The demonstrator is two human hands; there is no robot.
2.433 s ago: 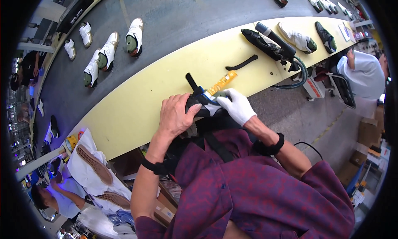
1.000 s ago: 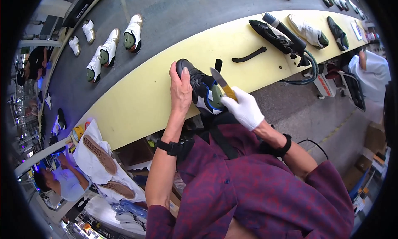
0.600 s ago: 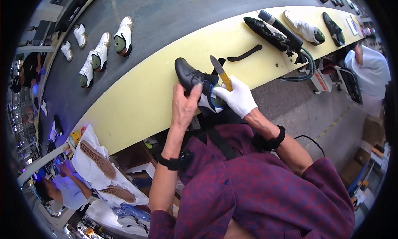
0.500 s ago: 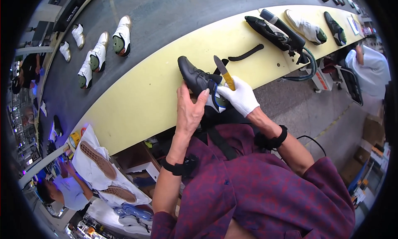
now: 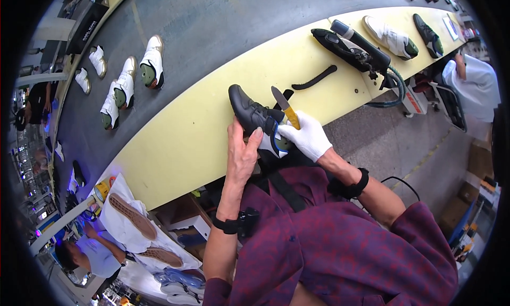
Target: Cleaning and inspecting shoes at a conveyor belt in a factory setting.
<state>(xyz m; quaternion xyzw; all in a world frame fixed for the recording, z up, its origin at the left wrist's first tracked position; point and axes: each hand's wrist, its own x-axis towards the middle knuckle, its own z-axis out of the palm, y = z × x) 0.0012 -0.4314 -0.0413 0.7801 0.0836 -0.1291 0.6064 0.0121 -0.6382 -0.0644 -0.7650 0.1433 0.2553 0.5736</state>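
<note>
A black shoe (image 5: 248, 108) with a white, green and blue heel is held over the near edge of the pale yellow bench (image 5: 175, 147). My bare left hand (image 5: 241, 149) grips its side, thumb on the upper and fingers partly hidden beneath. In a white glove, my right hand (image 5: 308, 137) is at the shoe's heel and collar, closed round the yellow handle of a knife (image 5: 290, 115). The knife's dark blade points up and away, clear of the shoe. Just beyond the blade, a dark strip (image 5: 284, 97) and a curved black strip (image 5: 315, 78) lie on the bench.
A hand-held machine with a thick hose (image 5: 366, 46), a white shoe (image 5: 390, 38) and a dark shoe (image 5: 427, 35) are farther right. White shoes (image 5: 125, 83) stand on the grey conveyor belt (image 5: 202, 30). Brown soles (image 5: 132, 216) lie at lower left; co-workers sit on both sides.
The white shoes on the belt have shifted toward me in the picture. Both my hands keep their hold on the shoe and knife, with the shoe slightly lower in view.
</note>
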